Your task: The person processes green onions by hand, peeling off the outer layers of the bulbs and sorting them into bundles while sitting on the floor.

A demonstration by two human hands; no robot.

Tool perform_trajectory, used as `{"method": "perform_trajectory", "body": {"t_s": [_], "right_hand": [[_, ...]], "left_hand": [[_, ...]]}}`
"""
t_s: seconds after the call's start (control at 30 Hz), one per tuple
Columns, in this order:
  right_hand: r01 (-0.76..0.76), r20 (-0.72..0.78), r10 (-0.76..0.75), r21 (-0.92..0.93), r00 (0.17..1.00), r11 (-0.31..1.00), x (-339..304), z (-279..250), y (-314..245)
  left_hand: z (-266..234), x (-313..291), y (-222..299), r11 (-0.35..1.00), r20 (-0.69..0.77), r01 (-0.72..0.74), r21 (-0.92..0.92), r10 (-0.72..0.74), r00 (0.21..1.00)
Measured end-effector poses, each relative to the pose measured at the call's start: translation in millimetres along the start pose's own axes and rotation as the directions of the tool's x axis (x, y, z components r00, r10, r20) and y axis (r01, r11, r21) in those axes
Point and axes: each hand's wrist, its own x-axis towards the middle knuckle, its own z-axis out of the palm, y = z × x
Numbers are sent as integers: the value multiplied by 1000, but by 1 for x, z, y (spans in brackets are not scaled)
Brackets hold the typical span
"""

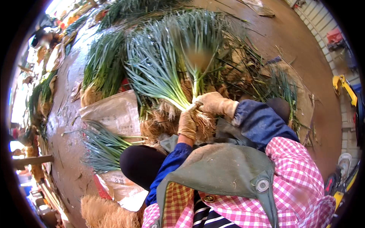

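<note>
My left hand [187,125], in a tan work glove, is closed around the pale lower stems of a bunch of green onions [167,85]. Close beside it, my right hand [216,104], gloved alike, has its fingers closed on the white stems at the bunch's right side, just above the roots. Stringy roots [202,123] hang below both hands, toward my lap. The long green leaves fan up and away from me, overlapping a larger heap of green onions [201,30] behind. Some fingertips are hidden among the stems.
A smaller bunch of green onions [102,146] lies by my left knee on pale sacking [118,114]. Another upright bundle [104,68] stands beyond it. Dry fibrous roots [108,212] lie at lower left. Leaf scraps and sacking [304,106] are to the right on the brown floor [323,129].
</note>
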Motion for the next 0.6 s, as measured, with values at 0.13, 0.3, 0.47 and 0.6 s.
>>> {"method": "perform_trajectory", "body": {"t_s": [0.13, 0.3, 0.47, 0.6], "right_hand": [[-82, 167, 114, -188, 979, 979, 9, -8, -10], [-196, 376, -45, 577, 926, 793, 25, -23, 19], [-188, 187, 250, 982, 950, -21, 42, 7, 97], [-13, -19, 558, 998, 829, 55, 73, 21, 44]], "left_hand": [[-1, 9, -4, 1000, -29, 7, 30, -6, 1000], [-34, 22, 3, 995, -29, -44, 85, 47, 998], [11, 5, -8, 996, -104, -2, 91, 12, 994], [-10, 15, -7, 994, -102, -47, 95, 56, 993]]}}
